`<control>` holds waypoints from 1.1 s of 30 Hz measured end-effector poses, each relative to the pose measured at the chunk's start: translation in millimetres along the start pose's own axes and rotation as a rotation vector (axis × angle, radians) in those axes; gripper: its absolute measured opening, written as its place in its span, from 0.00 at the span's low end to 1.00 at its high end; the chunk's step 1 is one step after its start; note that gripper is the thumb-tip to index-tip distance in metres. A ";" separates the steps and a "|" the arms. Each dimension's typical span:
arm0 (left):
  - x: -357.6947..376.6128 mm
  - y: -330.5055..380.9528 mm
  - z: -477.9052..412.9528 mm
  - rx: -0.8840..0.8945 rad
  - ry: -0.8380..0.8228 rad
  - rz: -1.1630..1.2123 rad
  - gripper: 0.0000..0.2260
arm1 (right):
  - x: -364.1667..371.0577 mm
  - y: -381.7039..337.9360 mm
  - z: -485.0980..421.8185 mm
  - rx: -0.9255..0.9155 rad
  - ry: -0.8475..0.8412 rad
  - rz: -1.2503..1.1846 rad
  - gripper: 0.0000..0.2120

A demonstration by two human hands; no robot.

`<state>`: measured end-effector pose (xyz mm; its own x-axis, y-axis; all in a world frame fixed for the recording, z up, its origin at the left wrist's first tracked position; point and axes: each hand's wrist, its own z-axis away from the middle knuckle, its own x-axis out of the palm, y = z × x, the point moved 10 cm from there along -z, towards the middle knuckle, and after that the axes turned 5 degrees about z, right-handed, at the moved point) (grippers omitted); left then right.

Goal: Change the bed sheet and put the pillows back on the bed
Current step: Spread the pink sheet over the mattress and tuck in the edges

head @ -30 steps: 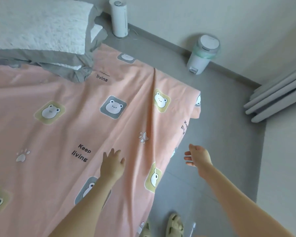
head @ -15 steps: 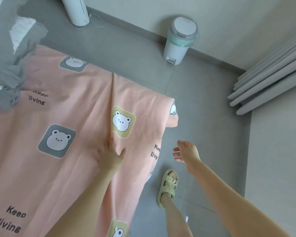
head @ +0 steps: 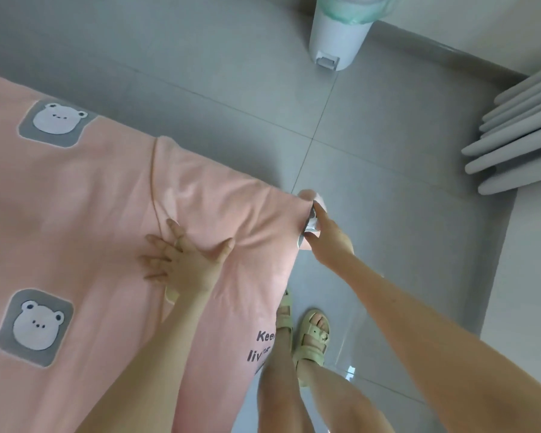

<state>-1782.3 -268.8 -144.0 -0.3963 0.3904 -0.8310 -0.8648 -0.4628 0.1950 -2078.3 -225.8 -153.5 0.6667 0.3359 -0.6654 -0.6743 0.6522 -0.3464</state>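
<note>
Two grips on pink bear-print sheet [head: 75,189], grey tiled floor [head: 231,73].
Left grip [head: 185,260] flat, released; right grip [head: 328,242] pinching sheet corner; white bin [head: 338,42] lined green.

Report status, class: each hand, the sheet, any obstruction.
Left hand flat on pink sheet. Right hand pinches its corner. Bin stands well clear.
</note>
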 end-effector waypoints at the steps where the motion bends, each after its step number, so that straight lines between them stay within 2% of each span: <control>1: -1.3 2.2 1.9 0.016 0.008 -0.003 0.54 | 0.2 -1.8 -5.6 -0.003 0.009 0.014 0.27; 3: -10.7 10.6 1.9 0.089 0.085 -0.002 0.53 | -5.0 -1.7 -15.5 0.012 0.072 -0.011 0.20; 6: -41.7 46.4 1.3 0.350 0.289 0.011 0.40 | -11.5 -5.6 -25.1 -0.029 0.123 0.031 0.08; 8: -54.5 84.6 -3.1 0.563 0.347 -0.055 0.32 | -12.4 -7.7 -32.2 -0.081 0.083 0.144 0.12; 10: -50.7 127.0 -12.9 0.768 0.291 -0.177 0.27 | -21.4 -13.1 -35.4 -0.195 0.113 0.284 0.19; 12: -35.3 165.5 -18.5 0.978 0.185 -0.312 0.24 | -34.6 -31.1 -25.8 -0.424 0.200 0.430 0.25; 15: -6.3 205.8 -22.4 1.195 -0.021 -0.458 0.23 | -62.0 -28.5 -13.1 -0.637 0.380 0.473 0.21; 18: 13.1 223.9 -25.8 1.262 -0.230 -0.472 0.15 | -102.3 -21.7 -7.7 -0.765 0.525 0.470 0.21; 20: 20.0 239.6 -21.2 1.301 -0.310 -0.464 0.11 | -116.8 -7.9 -22.3 -0.741 0.516 0.483 0.20; 22: 21.8 259.3 -13.7 1.356 -0.287 -0.504 0.12 | -118.5 6.9 -33.7 -0.690 0.468 0.472 0.20; 24: 19.4 271.5 -11.5 1.374 -0.188 -0.581 0.12 | -111.7 18.6 -40.2 -0.642 0.398 0.404 0.20; 29: -8.8 264.6 -21.2 1.273 0.015 -0.569 0.14 | -75.3 13.9 -66.6 -0.518 0.268 0.321 0.23; 31: 1.2 263.8 -25.7 1.232 -0.006 -0.622 0.13 | -71.1 15.7 -84.2 -0.374 0.246 0.328 0.23; 33: 21.9 260.3 -36.9 1.118 -0.100 -0.717 0.10 | -53.5 36.9 -100.6 -0.147 0.092 0.175 0.17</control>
<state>-2004.7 -410.0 -130.7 0.2707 0.3503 -0.8967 -0.6575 0.7476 0.0936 -2170.9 -288.0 -197.3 0.5083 0.3669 -0.7791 -0.8205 0.4812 -0.3087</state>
